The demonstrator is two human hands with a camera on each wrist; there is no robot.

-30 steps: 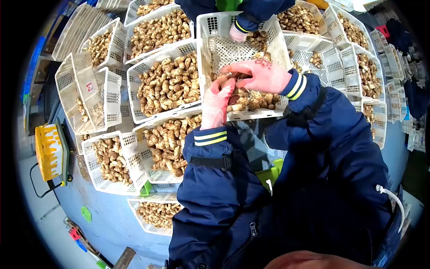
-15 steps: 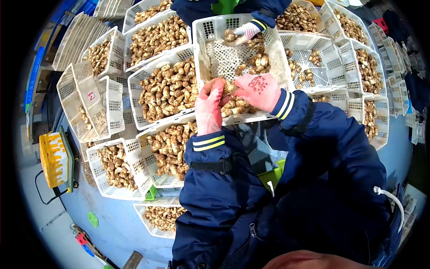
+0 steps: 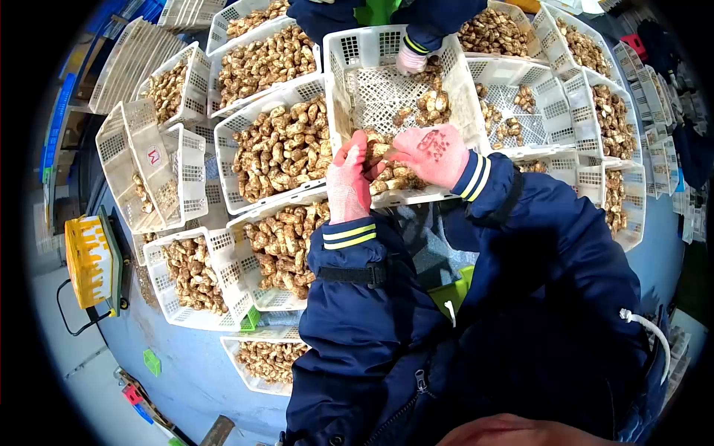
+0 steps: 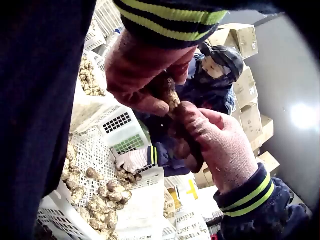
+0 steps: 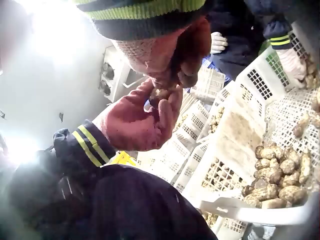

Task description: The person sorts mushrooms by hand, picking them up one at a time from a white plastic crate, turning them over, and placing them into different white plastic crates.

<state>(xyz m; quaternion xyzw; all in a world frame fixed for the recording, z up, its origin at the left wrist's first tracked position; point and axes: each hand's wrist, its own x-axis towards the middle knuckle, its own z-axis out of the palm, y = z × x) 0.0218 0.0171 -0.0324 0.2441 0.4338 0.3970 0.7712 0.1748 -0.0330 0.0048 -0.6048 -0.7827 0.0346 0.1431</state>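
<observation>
Over the near end of a white plastic crate, two pink-gloved hands meet around one brown-and-cream mushroom. The left hand grips it with curled fingers, seen also as the left hand in the right wrist view. The right hand has its thumb and fingertips pinched at the mushroom's end; in the left wrist view the right hand comes from the lower right. Whether a small tool is in it is hidden. Loose mushrooms lie beneath the hands.
Across the crate, another person's gloved hand reaches in among mushrooms. Crates full of mushrooms stand left and right. A yellow-and-white box on a cart is at far left, and cardboard boxes are stacked behind.
Both hands have drawn slightly apart and lower than a second ago, still meeting at the mushroom. The other person's hand lifted a mushroom, then went back down into the crate.
</observation>
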